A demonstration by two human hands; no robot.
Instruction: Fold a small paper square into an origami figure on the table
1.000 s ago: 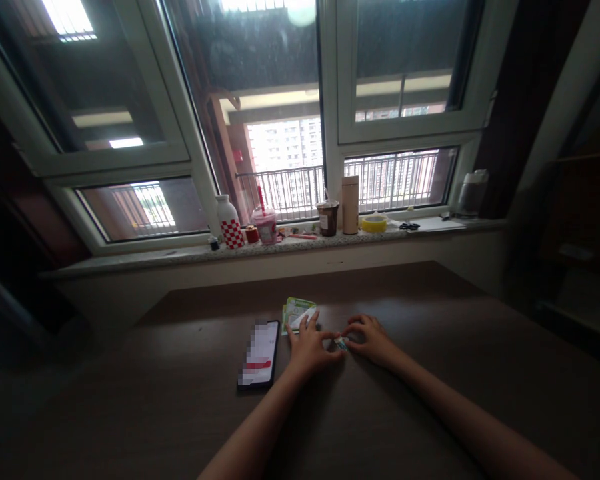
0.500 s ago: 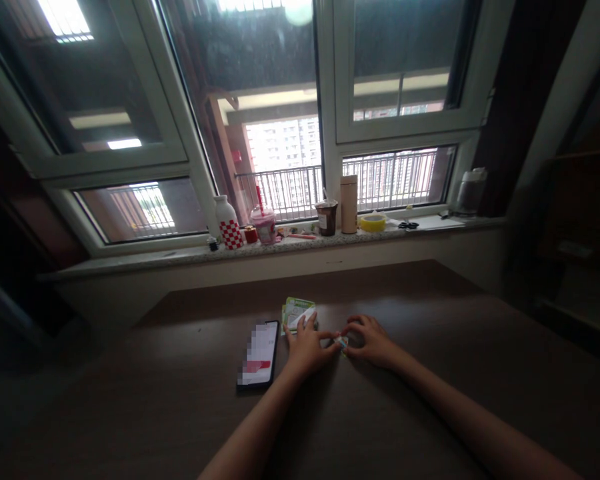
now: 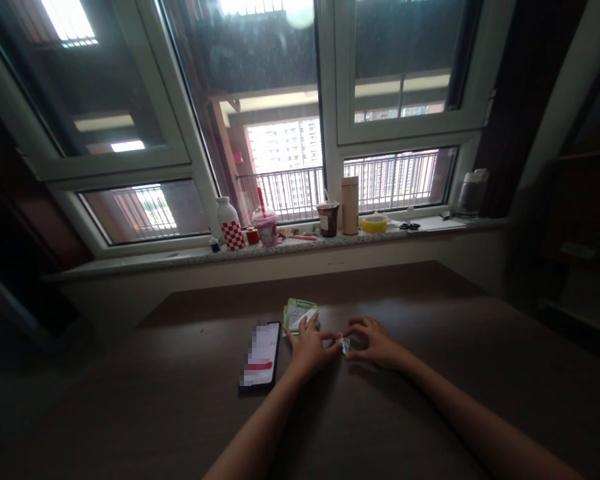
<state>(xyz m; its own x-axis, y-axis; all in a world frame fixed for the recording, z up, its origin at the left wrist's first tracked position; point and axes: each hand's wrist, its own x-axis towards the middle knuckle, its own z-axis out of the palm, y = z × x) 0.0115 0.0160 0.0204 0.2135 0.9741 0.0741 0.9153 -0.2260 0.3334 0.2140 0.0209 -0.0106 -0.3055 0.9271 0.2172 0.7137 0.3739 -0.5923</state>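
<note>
A small piece of paper [image 3: 346,346], white with blue and green print, is between my two hands just above or on the brown table [image 3: 420,427]; I cannot tell which. My left hand [image 3: 310,348] pinches its left side with thumb and index finger, while the other fingers reach toward a stack of green-and-white cards [image 3: 300,308]. From the other side, my right hand [image 3: 377,343] grips the piece between thumb and fingertips. The cards lie partly hidden behind my left hand. A phone [image 3: 261,353] with a lit screen lies left of my left wrist.
Along the windowsill [image 3: 190,257] stand a white bottle with red checks [image 3: 230,223], a pink drink cup [image 3: 266,228], a brown cup [image 3: 327,219], a beige flask [image 3: 350,205], a roll of yellow tape [image 3: 374,224], scissors [image 3: 410,227] and a clear jug [image 3: 473,193].
The small paper piece has turned slightly between my fingers and shows more of its printed face. My right fingers have spread a little. The view has shifted slightly.
</note>
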